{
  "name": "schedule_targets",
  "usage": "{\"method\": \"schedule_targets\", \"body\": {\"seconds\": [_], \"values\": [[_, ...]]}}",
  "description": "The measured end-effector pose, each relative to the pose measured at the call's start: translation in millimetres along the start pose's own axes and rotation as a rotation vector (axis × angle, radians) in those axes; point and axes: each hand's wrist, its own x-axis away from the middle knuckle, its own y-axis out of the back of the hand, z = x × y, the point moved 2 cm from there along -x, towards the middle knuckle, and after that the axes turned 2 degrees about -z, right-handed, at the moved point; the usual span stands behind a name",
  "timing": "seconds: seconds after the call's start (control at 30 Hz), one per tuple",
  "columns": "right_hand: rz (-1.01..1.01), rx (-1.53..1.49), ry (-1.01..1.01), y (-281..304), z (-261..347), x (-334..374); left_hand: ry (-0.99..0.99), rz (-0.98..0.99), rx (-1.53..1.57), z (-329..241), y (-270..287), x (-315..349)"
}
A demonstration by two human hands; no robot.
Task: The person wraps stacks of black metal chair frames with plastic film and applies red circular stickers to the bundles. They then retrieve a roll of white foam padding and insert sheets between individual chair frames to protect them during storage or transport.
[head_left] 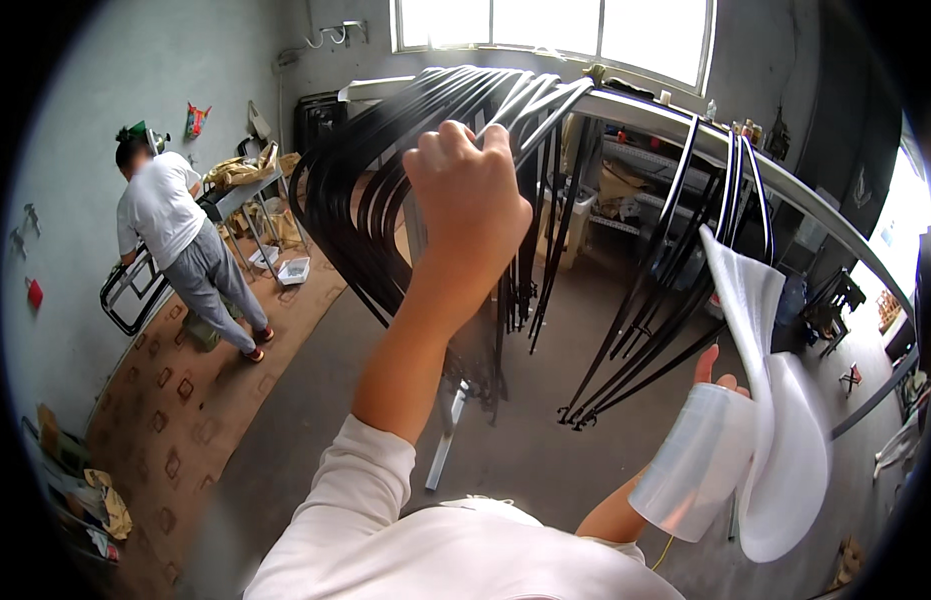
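Note:
My left hand [470,200] is raised in front of me. Its fingers are curled tight at the bundle of bent black metal tube frames [375,190] hanging over a rail; it seems to grip one tube, though the palm side is hidden. Lower at the right is my right hand [707,366], mostly covered by a roll of clear plastic film [690,465]. Its thumb and some fingertips show above the roll. A white foam sheet [785,460] hangs against the roll's right side, bent and slightly blurred.
More black tube frames [650,300] hang from the rail [825,195] at the right. A co-worker [180,225] stands at the left by a small table [235,195], near a black frame [135,290]. Shelves [635,165] stand behind the rail. A metal bar [445,445] is low in the middle.

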Motion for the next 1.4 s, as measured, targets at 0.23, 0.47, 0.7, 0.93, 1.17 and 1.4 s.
{"method": "schedule_targets", "body": {"seconds": [0.23, 0.47, 0.7, 0.93, 1.17, 1.4], "values": [[-0.002, 0.015, 0.047, 0, 1, 4, 0.053, 0.277, 0.118, 11, 0, -1], [-0.011, 0.054, 0.142, -4, 0, 11, 0.165, 0.566, 0.162, 20, 6, -14], [-0.022, 0.126, 0.321, -9, 6, 0, 0.217, 0.894, 0.343, 41, -11, -35], [-0.023, 0.253, 0.642, -32, 25, -13, 0.562, 0.883, 1.09, 40, -80, -59], [-0.163, -0.161, 0.468, -50, 35, -53, 0.81, 1.054, 2.448, -19, -139, -60], [-0.145, 0.38, 0.415, -13, 30, -99, 0.828, 1.121, 2.536, -82, -148, -58]]}}
